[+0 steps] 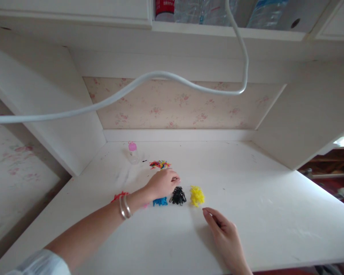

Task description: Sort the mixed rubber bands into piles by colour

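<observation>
My left hand (pixel 162 183) hovers over the white desk (pixel 275 214), fingers curled in a pinch just above the black pile (pixel 178 195) of small rubber bands; what it pinches is too small to see. A blue pile (pixel 159 201) lies under the hand, a red pile (pixel 119 196) shows behind my wrist with its silver bangles, and a yellow pile (pixel 197 195) lies to the right. A mixed-colour heap (pixel 159 164) sits further back. My right hand (pixel 224 233) rests on the desk near the yellow pile, fingers drawn together with nothing seen in them.
A small clear bottle with a pink cap (pixel 133 152) stands at the back left. A white cable (pixel 160 76) hangs across the alcove. White side panels enclose the desk; a shelf above holds plastic bottles (pixel 206 9).
</observation>
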`<state>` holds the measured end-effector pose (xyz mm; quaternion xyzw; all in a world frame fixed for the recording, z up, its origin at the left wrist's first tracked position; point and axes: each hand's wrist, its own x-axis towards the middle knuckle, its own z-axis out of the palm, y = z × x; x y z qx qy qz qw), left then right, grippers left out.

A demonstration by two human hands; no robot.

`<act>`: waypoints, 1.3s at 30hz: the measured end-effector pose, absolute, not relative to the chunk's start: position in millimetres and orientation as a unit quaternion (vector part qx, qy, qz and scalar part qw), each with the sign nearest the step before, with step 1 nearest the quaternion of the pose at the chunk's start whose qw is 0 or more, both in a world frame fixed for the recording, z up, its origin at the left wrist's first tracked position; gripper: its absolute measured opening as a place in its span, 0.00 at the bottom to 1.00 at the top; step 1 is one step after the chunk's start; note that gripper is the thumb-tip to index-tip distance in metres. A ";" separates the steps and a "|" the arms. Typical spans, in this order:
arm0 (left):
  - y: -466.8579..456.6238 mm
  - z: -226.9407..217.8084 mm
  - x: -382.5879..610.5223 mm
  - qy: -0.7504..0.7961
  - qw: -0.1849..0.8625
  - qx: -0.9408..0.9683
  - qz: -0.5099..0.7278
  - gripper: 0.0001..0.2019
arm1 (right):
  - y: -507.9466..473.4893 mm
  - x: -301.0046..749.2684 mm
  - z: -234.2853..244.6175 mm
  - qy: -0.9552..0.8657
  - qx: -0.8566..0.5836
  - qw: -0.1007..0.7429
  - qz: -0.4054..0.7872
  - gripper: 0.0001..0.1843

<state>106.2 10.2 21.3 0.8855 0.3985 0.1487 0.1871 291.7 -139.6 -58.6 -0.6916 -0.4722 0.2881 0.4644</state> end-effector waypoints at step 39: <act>-108.8 -40.4 -46.0 0.526 0.386 0.683 0.329 0.17 | 59.4 184.0 -19.5 -0.726 -0.684 -0.037 0.055 0.21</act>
